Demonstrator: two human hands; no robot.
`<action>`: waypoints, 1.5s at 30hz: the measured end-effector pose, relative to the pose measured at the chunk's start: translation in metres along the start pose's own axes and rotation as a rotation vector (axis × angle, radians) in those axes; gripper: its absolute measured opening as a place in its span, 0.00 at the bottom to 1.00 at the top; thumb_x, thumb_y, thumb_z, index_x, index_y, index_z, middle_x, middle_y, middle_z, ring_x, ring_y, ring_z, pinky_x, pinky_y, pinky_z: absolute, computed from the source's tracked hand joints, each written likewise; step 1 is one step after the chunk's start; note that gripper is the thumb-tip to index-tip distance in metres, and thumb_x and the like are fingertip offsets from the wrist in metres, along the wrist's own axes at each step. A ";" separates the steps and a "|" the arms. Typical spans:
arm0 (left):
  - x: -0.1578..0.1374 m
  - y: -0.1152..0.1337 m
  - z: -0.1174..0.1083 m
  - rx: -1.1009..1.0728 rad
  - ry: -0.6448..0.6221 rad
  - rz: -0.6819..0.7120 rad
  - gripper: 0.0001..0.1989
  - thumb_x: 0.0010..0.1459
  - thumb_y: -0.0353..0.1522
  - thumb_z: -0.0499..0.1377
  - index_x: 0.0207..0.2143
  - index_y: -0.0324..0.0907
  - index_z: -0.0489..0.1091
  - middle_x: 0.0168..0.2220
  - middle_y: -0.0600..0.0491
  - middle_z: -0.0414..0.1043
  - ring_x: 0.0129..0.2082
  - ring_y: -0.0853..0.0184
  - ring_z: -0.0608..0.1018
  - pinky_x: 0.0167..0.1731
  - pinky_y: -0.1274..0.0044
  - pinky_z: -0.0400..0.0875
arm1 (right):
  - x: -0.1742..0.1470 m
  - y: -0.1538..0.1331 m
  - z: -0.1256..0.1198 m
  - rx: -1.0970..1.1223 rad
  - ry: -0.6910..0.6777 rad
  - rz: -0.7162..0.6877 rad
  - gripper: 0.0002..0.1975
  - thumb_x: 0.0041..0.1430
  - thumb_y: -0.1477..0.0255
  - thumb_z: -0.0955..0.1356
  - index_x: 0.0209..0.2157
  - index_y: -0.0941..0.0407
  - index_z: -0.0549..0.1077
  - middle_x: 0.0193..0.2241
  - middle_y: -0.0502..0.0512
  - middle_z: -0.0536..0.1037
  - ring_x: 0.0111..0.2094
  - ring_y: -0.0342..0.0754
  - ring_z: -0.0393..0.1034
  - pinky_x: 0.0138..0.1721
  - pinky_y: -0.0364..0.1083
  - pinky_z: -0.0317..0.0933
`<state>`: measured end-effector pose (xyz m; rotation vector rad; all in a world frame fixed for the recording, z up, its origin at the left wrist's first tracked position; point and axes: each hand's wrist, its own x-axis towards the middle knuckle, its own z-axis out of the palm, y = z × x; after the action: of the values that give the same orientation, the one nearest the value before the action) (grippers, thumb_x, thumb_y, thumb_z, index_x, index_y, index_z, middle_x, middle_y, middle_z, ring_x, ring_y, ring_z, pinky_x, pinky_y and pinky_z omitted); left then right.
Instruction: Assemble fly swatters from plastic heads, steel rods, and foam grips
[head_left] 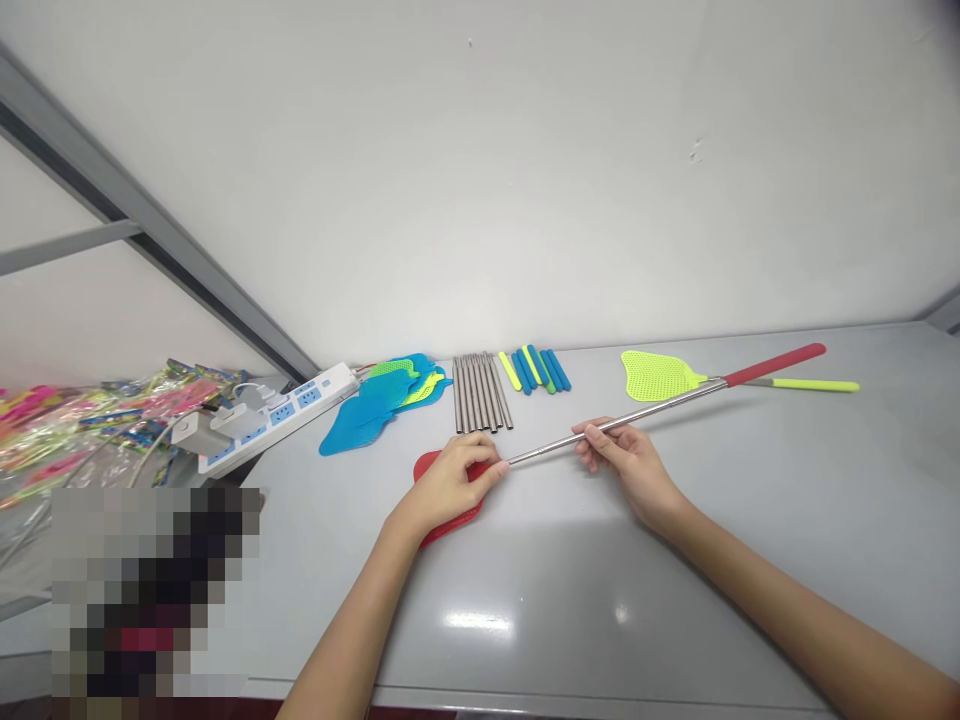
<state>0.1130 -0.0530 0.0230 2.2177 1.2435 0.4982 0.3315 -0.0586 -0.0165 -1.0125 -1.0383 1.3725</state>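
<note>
A red fly swatter with a steel telescopic rod [652,408] and a red handle [776,364] lies slantwise between my hands. My left hand [457,482] grips its red head [448,528] near the neck, covering much of it. My right hand [626,462] pinches the rod around its middle, thumb on top. Beyond my hands lie several steel rods [480,395] side by side, and a row of short yellow, blue and green handles [535,368]. A yellow-green fly swatter [660,376] lies at the right, passing beneath the red one.
Loose blue, green and yellow swatter heads [367,405] are piled left of the rods. A white power strip [281,415] with plugs runs along the table's left edge. Plastic-wrapped colourful goods [97,430] lie further left. A white wall [525,180] stands behind the grey table [675,620].
</note>
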 end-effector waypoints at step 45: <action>0.005 -0.012 0.016 -0.006 -0.100 0.073 0.16 0.57 0.35 0.43 0.17 0.41 0.50 0.19 0.58 0.51 0.25 0.72 0.60 0.29 0.79 0.56 | 0.000 0.000 -0.002 -0.024 0.137 0.034 0.12 0.47 0.64 0.66 0.28 0.59 0.71 0.19 0.51 0.67 0.19 0.40 0.59 0.20 0.41 0.54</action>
<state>0.1164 -0.0476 0.0034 2.2607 1.1111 0.4128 0.3337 -0.0583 -0.0167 -1.1302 -0.9414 1.3024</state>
